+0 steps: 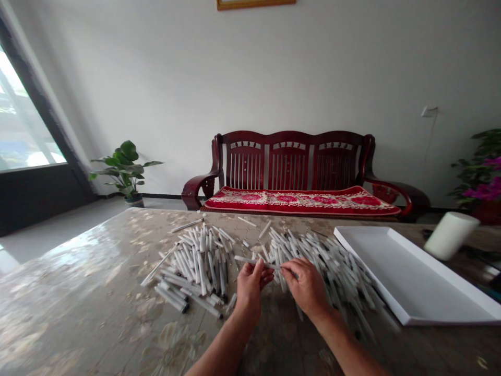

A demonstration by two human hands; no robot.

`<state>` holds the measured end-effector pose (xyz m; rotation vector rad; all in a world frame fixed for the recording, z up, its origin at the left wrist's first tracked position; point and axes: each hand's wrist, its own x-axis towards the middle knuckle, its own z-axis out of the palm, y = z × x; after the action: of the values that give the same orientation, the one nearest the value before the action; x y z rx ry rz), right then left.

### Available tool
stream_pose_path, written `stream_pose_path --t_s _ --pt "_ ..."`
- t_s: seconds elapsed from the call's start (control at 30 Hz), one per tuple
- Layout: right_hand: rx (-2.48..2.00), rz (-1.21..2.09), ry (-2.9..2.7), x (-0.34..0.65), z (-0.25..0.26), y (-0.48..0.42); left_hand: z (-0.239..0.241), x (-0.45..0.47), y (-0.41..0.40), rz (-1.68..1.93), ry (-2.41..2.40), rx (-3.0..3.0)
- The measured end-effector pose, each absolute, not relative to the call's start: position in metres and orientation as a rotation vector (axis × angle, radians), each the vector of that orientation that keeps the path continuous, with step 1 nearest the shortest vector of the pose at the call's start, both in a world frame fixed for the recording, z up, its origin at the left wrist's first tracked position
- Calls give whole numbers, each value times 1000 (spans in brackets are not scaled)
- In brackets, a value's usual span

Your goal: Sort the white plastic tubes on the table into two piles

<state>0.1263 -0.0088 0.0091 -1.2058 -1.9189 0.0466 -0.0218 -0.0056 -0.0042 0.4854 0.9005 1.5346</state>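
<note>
A slim white pen (245, 259) is held level between my two hands, above the table. My left hand (249, 290) pinches it near its middle, with the thumb on top. At the pen's right end, the fingertips of my right hand (307, 286) are closed on it; the tip itself is hidden by them. Left of my hands lies a pile of similar white pens (201, 258), several with dark ends. Another heap of pens (332, 261) spreads behind and to the right of my right hand.
A shallow white box lid or tray (438, 277) stands at the right, beside a white paper roll (450, 236). The patterned tabletop (97, 313) extends left. A red wooden bench (293, 162) stands behind the table, and a potted plant (127, 167) at the left.
</note>
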Motion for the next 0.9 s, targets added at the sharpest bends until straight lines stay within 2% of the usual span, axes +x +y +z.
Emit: stream_pose_path --t_s 0.17,0.3,0.5,0.67,0.8,0.9 --pt "-1168 132 -1865 132 10 -6 -2 -24 -4 1527 902 461" --pt "-1239 98 -1692 150 14 0 4 -36 0 1659 972 454" --pt "-1558 42 -1548 176 19 7 7 -47 -1 1799 1297 955" --pt "-1482 20 -1614 170 23 3 3 -38 -12 1474 1518 1599" --pt "-1251 331 -1710 159 34 -6 7 -29 -23 1091 1620 2145" --pt "-1254 569 -1883 154 37 -9 14 -28 -28 948 1621 2389"
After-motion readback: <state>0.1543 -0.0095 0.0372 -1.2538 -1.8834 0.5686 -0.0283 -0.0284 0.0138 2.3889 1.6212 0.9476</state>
